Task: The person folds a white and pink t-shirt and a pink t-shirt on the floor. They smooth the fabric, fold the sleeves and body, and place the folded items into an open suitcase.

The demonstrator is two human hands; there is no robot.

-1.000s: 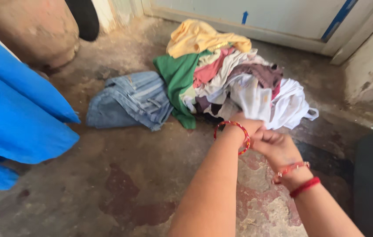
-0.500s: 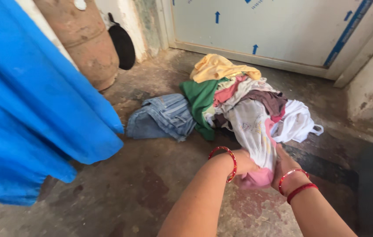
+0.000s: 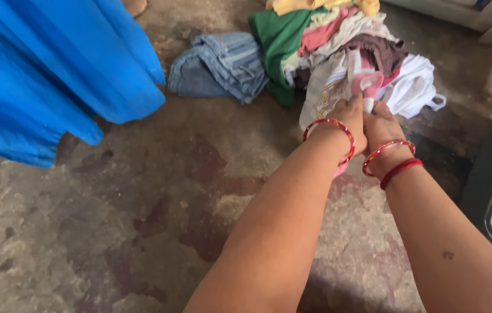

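Big blue cloth hangs on the left above the stained grey concrete floor, folded blue jeans lie beside a green cloth in a heap with a white cloth, and a dark bin stands right.

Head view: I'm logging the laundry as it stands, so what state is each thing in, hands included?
Left hand: closed on the pink-and-white garment.
Right hand: closed on the same garment, touching the left hand.
Pink-and-white garment: bunched, held at the pile's edge.
Clothes pile: heaped on the floor, unfolded.
Jeans: crumpled on the floor beside the pile.
Blue cloth: hanging, draped.
Dark bin: open; pale cloth inside.
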